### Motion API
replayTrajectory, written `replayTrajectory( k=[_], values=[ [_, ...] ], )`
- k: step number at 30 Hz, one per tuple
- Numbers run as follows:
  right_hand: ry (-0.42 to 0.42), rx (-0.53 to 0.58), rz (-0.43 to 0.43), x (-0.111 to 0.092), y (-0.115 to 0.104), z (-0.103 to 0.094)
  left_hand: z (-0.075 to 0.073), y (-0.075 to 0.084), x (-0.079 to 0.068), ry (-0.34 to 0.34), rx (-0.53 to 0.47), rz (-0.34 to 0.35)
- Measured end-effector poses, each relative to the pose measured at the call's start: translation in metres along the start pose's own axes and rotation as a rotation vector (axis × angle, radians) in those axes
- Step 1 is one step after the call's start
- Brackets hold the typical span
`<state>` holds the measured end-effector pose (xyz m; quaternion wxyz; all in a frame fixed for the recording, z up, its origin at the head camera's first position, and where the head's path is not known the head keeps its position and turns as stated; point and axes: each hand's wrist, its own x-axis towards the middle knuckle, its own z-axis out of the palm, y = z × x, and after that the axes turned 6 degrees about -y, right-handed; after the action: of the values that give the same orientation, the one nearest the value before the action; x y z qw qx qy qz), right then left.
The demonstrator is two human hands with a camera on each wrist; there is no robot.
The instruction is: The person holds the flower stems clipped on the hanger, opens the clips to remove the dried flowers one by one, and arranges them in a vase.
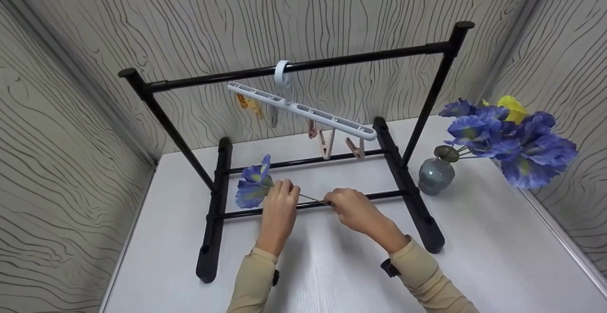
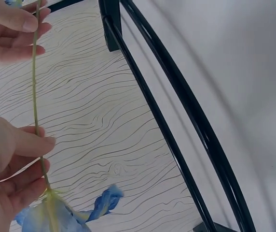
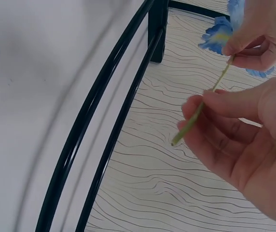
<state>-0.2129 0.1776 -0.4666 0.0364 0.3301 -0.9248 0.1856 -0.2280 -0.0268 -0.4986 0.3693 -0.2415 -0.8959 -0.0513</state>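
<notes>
A blue artificial iris [image 1: 252, 187] with a thin green stem is held sideways between both hands, above the lower bars of a black rack. My left hand [image 1: 280, 208] pinches the stem just below the bloom, thumb against fingers, as the left wrist view shows with the petals [image 2: 56, 215] beside it. Near the stem's cut end, my right hand [image 1: 353, 208] pinches it between thumb and fingertips; in the right wrist view the stem tip [image 3: 177, 140] sticks out past the fingers. Overhead, a light blue clip hanger [image 1: 303, 109] hooks over the rack's top bar.
The black rack [image 1: 355, 58] stands on a white table [image 1: 498, 256]. From the hanger dangle orange clothespins [image 1: 249, 104], a grey one and pink clothespins [image 1: 326, 143]. At right, a glass vase [image 1: 436, 176] holds blue and yellow flowers [image 1: 517, 137]. Wood-patterned panels surround the table.
</notes>
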Motion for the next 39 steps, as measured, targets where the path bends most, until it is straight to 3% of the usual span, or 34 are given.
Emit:
replayTrajectory(
  k=[9,13,17,23,29,34,39],
  values=[
    [-0.078,0.108,0.01,0.005,-0.001,0.008,0.003,0.007,-0.005,-0.068,0.044,0.059],
    [-0.106,0.143,0.025,0.007,-0.001,0.007,0.004,0.009,-0.006,-0.071,0.05,0.068],
    [-0.104,0.118,0.065,0.007,0.0,0.003,0.006,0.011,-0.008,-0.044,-0.005,0.081],
    [-0.046,0.095,0.118,0.004,0.004,-0.005,0.003,0.017,-0.01,0.025,-0.104,0.138],
    [0.038,0.064,0.103,0.001,0.008,-0.014,0.005,0.021,-0.013,0.08,-0.113,0.18],
    [0.118,0.068,0.084,-0.001,0.006,-0.028,0.01,0.02,-0.02,0.059,-0.115,0.166],
    [0.229,0.086,0.04,-0.004,0.001,-0.045,0.013,0.021,-0.029,-0.017,-0.142,0.114]
  ],
)
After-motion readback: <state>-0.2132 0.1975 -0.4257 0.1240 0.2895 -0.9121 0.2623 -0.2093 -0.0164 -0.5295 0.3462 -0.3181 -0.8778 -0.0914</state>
